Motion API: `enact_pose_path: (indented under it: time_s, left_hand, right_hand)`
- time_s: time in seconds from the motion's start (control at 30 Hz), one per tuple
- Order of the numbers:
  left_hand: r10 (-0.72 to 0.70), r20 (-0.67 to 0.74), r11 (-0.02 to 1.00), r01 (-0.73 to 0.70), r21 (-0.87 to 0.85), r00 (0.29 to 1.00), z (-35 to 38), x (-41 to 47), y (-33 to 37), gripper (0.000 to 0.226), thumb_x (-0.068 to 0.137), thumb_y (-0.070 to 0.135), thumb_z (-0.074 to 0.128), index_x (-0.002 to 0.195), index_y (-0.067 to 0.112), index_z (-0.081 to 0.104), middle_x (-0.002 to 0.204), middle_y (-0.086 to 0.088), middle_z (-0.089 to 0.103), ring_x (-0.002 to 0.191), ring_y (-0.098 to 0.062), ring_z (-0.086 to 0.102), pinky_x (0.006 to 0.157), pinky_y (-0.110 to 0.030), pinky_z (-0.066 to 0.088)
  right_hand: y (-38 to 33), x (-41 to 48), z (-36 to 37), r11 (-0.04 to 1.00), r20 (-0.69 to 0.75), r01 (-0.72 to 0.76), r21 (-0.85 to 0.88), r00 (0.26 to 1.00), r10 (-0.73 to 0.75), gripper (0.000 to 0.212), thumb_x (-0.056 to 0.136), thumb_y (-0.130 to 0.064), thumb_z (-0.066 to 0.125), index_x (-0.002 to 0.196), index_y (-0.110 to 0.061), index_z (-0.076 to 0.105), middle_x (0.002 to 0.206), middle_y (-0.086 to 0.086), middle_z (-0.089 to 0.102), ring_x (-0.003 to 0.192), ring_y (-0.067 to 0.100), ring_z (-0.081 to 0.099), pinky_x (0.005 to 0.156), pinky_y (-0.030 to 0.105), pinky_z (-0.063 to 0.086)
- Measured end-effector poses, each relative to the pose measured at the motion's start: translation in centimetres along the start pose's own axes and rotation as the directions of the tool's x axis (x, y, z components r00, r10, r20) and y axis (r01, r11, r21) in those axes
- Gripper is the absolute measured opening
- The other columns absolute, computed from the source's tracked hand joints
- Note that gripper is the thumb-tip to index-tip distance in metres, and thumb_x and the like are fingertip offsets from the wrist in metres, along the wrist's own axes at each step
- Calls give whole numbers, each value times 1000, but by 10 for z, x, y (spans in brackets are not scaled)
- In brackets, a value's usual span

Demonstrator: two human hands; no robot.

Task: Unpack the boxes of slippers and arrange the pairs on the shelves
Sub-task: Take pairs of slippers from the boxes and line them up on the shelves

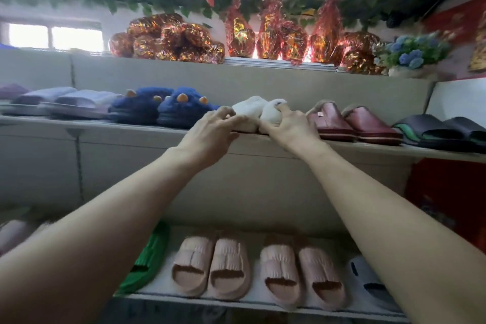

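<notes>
Slippers filled two shelves in front of you. On the lower shelf [210,300], nearest you, a green slipper [147,263] lay at the left. Two pairs of pink slides [257,271] sat side by side in the middle. A grey slipper [368,281] lay at the right, partly hidden by your right forearm. Both arms reached over this shelf to the middle shelf [368,148]. There your left hand [210,131] and right hand [286,126] each curled its fingers on one of the white fluffy slippers [252,110], which sat touching each other at the front edge. Blue plush slippers [163,108] stood just left of that pair and maroon slippers [349,121] just right. Lavender slippers [65,100] and black slides [441,134] occupied the ends. The top shelf [263,63] held foil-wrapped bundles [168,42] and blue flowers [413,52].
</notes>
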State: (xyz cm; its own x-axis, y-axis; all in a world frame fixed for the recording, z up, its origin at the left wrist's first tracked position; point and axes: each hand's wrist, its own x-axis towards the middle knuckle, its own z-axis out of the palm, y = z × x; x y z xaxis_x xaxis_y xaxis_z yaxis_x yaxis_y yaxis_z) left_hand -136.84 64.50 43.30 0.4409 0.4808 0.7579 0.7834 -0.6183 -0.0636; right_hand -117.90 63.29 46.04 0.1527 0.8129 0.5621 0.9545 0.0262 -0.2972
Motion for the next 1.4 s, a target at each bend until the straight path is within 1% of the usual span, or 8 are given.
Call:
enact_pose_path:
  time_s: [0.33,0.6,0.77,0.97,1.07,1.17,1.3,1.4]
  left_hand:
    - [45,-56,995,-50,-89,997,7,5,-26,34,95,23,58,128,31,55,130,-4,42,92,-32,61,73,-44,53]
    - [28,-85,998,-33,-61,996,11,6,-21,31,96,30,53,128,30,57,130,-6,51,105,-31,56,78,-45,52]
    - [124,-174,984,-98,152,977,-6,-9,-45,42,91,27,62,133,25,56,133,-8,55,129,-29,45,108,-46,37]
    - [-106,-290,970,164,181,951,-53,-41,-137,56,88,35,63,140,22,46,143,-14,44,138,-36,32,111,-54,30]
    - [-218,-146,959,239,150,965,-64,-49,-179,63,89,45,60,145,25,40,149,-15,36,138,-34,30,112,-49,29]
    - [-183,-42,976,187,109,982,-65,-54,-204,64,88,47,61,145,30,38,151,-7,30,134,-31,37,108,-46,35]
    - [-49,-104,998,52,32,993,-71,-56,-220,57,84,32,71,136,25,51,132,-7,45,105,-33,57,86,-43,49]
    - [-3,-132,999,9,45,991,-74,-58,-228,51,82,31,74,130,22,58,127,-10,51,98,-35,60,82,-44,49]
  right_hand:
    - [-1,0,1,998,-17,32,57,999,-31,60,91,-52,51,145,-28,39,135,15,52,123,34,50,99,37,39]
    - [12,2,16,988,-56,143,-64,988,-147,52,100,-50,37,148,-33,29,138,18,47,123,42,47,101,46,37]
    - [-3,-3,16,963,-219,196,-183,947,-234,50,98,-48,38,144,-26,37,135,16,49,125,36,43,100,45,38]
    - [-92,-17,23,904,-267,424,-49,867,-421,50,99,-46,45,146,-31,35,141,12,45,122,34,51,93,45,47]
    - [-140,-7,42,918,-169,393,51,910,-380,55,96,-58,43,145,-37,31,132,8,52,113,33,56,90,43,47]
    - [-177,5,64,961,-29,261,90,965,-259,66,88,-71,45,143,-39,31,134,11,49,119,33,52,97,42,42]
    - [-201,13,81,976,-69,120,184,992,-109,52,84,-66,57,124,-34,46,125,7,48,114,31,52,98,38,38]
    - [-207,15,86,965,-84,101,240,993,-83,38,84,-58,59,113,-35,47,120,4,49,109,28,53,94,36,38]
